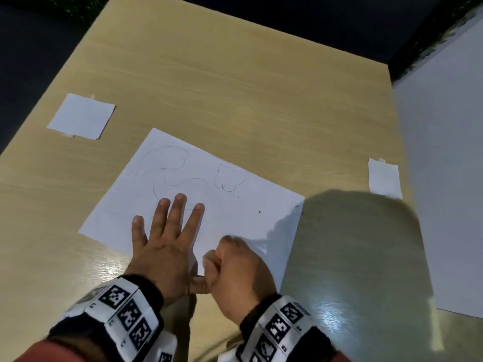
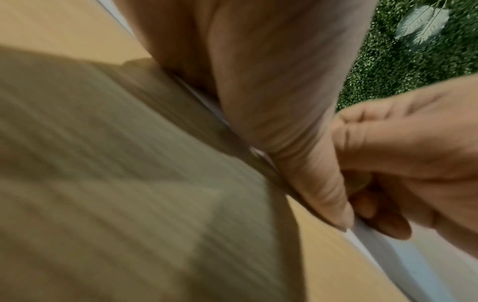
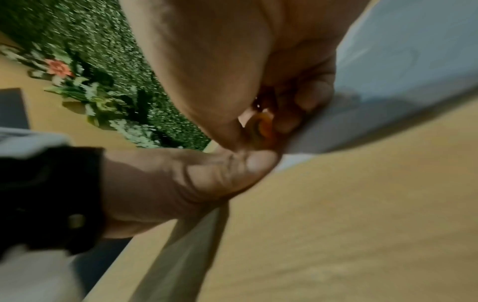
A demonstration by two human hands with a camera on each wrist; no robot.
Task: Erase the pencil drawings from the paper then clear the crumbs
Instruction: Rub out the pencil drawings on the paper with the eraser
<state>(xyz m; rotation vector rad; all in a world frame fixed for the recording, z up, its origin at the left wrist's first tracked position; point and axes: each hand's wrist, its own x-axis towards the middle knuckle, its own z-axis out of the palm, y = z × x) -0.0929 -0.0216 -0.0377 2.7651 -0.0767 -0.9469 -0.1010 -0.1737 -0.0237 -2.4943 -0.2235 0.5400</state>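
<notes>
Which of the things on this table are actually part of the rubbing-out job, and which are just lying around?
Part of the job:
- paper with pencil drawings
- left hand, flat on the paper
- right hand, curled round a small orange thing, perhaps the eraser

Just lying about:
- small white card
- second small card
- large white sheet

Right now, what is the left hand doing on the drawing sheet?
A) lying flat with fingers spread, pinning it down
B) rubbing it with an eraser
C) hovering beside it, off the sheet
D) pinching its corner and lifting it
A: the left hand lies flat with straight, spread fingers on the paper, over the lower pencil lines.
</notes>
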